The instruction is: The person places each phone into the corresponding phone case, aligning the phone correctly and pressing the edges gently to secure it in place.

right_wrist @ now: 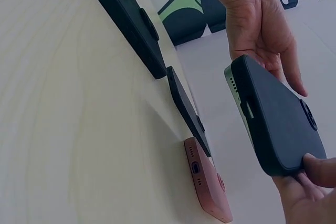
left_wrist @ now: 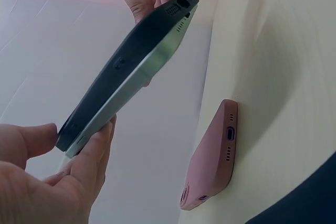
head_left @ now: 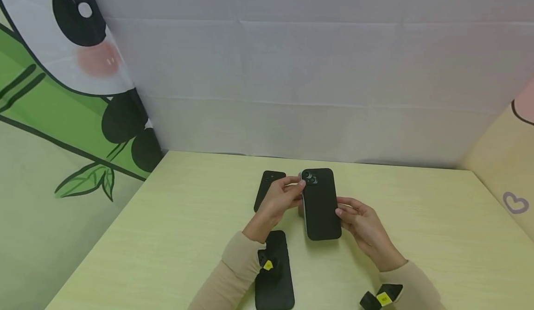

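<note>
Between both hands, above the table, is a light green phone (left_wrist: pixel 126 96) with a black phone case (head_left: pixel 320 208) over its back. Along one side the phone's edge sticks out of the case, leaving a gap that widens toward the bottom end. My left hand (head_left: pixel 280 201) pinches the upper left edge beside the camera lenses. The lower right edge is pinched between thumb and fingers of my right hand (head_left: pixel 362 224). Beneath the held phone lies a pink-cased phone (left_wrist: pixel 212 156), mostly hidden in the head view.
A black phone (head_left: pixel 264 190) lies at the back, partly behind the left hand. Nearer the front, another large black phone (head_left: pixel 280 291) lies flat under the left wrist's camera. A pale wall sheet (head_left: pixel 267 69) borders the table's (head_left: pixel 417 199) far edge.
</note>
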### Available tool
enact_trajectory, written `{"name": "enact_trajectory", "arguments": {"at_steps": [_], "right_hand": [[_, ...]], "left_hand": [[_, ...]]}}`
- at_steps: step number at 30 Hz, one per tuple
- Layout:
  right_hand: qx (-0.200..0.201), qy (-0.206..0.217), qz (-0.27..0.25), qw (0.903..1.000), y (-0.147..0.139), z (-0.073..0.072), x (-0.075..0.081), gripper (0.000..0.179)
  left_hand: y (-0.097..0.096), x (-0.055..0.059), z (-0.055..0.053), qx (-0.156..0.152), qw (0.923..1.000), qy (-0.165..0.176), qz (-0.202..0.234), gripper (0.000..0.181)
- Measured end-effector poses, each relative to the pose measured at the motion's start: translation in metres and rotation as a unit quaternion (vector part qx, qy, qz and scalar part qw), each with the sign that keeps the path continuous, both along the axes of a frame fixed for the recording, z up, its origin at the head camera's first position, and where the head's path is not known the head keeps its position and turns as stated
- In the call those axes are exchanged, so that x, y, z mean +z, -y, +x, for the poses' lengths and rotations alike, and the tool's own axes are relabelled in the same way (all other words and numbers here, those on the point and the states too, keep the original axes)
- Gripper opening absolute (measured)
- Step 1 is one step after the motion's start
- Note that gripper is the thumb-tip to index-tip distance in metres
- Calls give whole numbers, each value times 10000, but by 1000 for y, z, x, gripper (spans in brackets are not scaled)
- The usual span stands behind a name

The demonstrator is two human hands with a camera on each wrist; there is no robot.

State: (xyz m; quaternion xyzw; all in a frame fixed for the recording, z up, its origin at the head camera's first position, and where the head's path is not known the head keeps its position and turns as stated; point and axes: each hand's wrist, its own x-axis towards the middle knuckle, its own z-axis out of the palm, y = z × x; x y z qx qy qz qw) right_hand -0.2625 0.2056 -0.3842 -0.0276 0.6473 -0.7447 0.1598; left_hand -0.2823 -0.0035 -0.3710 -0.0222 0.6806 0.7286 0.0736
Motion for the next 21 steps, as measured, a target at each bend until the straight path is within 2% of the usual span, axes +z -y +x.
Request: {"name": "enact_trajectory", "arguments": {"at_steps": [7, 21], "right_hand": [[40, 31, -109, 9999, -3, -2, -1, 36], [128, 79, -136, 9998, -8, -11, 0, 36]], "left_hand": [[-2, -1, 1, -77, 9995, -287, 107, 40], [-7, 1, -4, 253, 9991, -309, -132, 38]]}}
